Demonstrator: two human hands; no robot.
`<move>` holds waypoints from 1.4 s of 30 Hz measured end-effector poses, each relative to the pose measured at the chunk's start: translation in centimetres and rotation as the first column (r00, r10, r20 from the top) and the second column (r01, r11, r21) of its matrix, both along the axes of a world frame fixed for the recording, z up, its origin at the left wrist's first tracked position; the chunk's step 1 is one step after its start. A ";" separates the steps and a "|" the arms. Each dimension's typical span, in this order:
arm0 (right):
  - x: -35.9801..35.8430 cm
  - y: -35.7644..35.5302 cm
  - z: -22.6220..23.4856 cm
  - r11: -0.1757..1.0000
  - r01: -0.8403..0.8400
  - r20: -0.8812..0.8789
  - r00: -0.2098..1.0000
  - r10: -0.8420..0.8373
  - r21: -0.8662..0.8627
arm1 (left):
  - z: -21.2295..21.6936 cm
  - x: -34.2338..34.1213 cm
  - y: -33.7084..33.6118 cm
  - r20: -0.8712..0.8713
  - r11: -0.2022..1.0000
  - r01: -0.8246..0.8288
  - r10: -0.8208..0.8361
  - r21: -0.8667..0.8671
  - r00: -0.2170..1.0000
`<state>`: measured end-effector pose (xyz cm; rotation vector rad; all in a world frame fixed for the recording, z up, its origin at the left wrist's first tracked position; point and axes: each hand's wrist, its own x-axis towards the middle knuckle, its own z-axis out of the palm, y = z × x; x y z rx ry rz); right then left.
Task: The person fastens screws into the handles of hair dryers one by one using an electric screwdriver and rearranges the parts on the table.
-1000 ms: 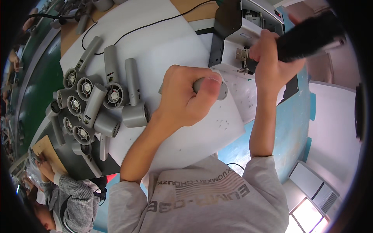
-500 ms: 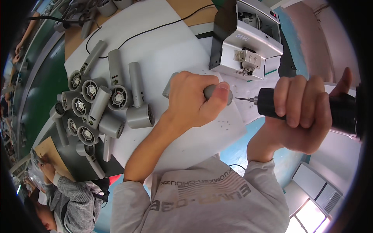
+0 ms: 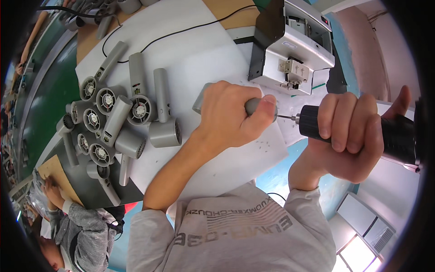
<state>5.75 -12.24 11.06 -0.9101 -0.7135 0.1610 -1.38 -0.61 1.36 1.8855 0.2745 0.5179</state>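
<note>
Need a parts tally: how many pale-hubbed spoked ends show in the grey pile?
6 clearly visible: the far left end, far middle end and far right end; the central end; the near left end and near right end. Others may be hidden.

A broad counter covered with a white sheet (image 3: 190, 50) is standing over a pale blue floor (image 3: 270, 171), while a long green strip (image 3: 50, 106) is running along the left. A pinkish wall (image 3: 364, 59) is rising at right, and a bright, dark-framed rectangular window (image 3: 358, 249) is glowing at lower right.
</note>
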 end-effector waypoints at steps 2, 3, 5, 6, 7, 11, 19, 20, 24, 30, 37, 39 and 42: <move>0.9 -0.2 0.1 0.993 -0.028 0.061 0.998 0.034 -0.111 | 0.0 0.0 -0.1 -0.011 1.000 -0.015 0.015 -0.016 1.000; 1.3 -0.2 0.2 0.975 -0.048 0.121 0.990 0.076 -0.218 | 0.0 0.0 -0.1 -0.012 1.000 -0.018 0.018 -0.017 1.000; 1.6 0.3 -0.7 0.976 -0.212 0.090 0.972 0.216 -0.044 | 0.0 0.1 -0.3 -0.038 1.000 -0.025 0.025 -0.009 0.999; 1.7 0.4 -1.2 0.924 -0.359 0.087 0.933 0.350 0.134 | 0.0 0.2 -0.4 -0.037 1.000 -0.025 0.025 -0.012 0.999; 1.9 0.2 -1.6 0.924 -0.359 0.088 0.933 0.350 0.131 | -0.1 0.4 -0.6 -0.037 0.999 -0.036 0.035 -0.018 0.999; 2.4 -0.4 -3.3 0.962 -0.241 0.207 0.955 0.212 0.128 | 0.3 0.7 -0.7 -0.133 0.992 -0.076 0.089 0.097 0.987; 3.6 -4.8 0.6 0.938 -0.179 0.148 0.979 0.140 0.296 | 5.4 -2.6 -1.8 -0.119 0.973 0.139 -0.119 0.181 0.986; 4.1 -6.7 0.5 0.949 -0.109 0.130 0.989 0.073 0.297 | 6.2 -4.5 -1.9 -0.129 0.973 0.092 -0.066 0.211 0.989; 3.3 -9.8 -1.3 0.967 0.111 -0.048 0.994 -0.103 0.229 | 7.2 -13.7 0.1 -0.255 0.933 -0.341 0.359 0.114 0.898; 1.0 -8.1 -3.6 0.980 0.191 -0.140 0.971 -0.196 -0.050 | 7.1 -26.5 11.1 -0.300 0.499 -0.555 0.860 0.665 0.413; 0.2 -5.6 -2.4 0.981 0.160 -0.184 0.966 -0.179 -0.112 | -0.9 -37.9 19.0 -0.532 0.477 -0.411 0.846 0.777 -0.023; -0.3 -5.4 -1.9 0.984 0.144 -0.160 0.974 -0.160 -0.108 | 1.1 -34.4 18.0 -0.343 0.298 -0.299 0.933 0.906 -0.108; -1.4 -4.3 -1.0 0.998 0.002 -0.213 0.977 -0.017 -0.068 | 8.8 -23.5 16.6 -0.175 0.436 -0.505 0.859 0.745 0.482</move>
